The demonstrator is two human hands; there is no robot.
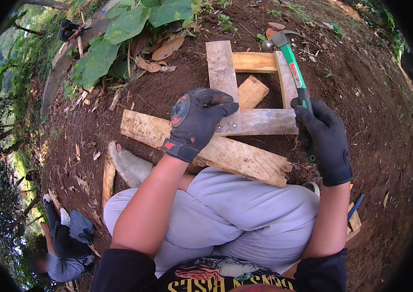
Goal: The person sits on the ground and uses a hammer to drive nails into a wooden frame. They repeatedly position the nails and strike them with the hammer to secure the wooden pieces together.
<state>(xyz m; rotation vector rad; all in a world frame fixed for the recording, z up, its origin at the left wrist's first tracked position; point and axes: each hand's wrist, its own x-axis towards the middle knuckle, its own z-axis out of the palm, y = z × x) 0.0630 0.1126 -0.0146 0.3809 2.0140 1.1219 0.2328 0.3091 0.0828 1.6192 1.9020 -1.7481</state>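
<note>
Wooden frame is laid on brown soil, with a rough loose plank set aslant between it and the person's legs. A green-and-black hammer is gripped by its handle in the gloved right hand, while the frame's left side is overlapped by the gloved left hand, fingers bent; whether anything is pinched there cannot be told. Within the frame's opening, a short wood block is seen.

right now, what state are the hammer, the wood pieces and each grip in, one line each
claw hammer, held, head pointing away
right grip, gloved, closed on hammer handle
left grip, gloved, fingers bent; contents unclear
wooden frame, four-sided, middle open
wood block, slanted inside frame
plank, slanted, right end jagged
</note>
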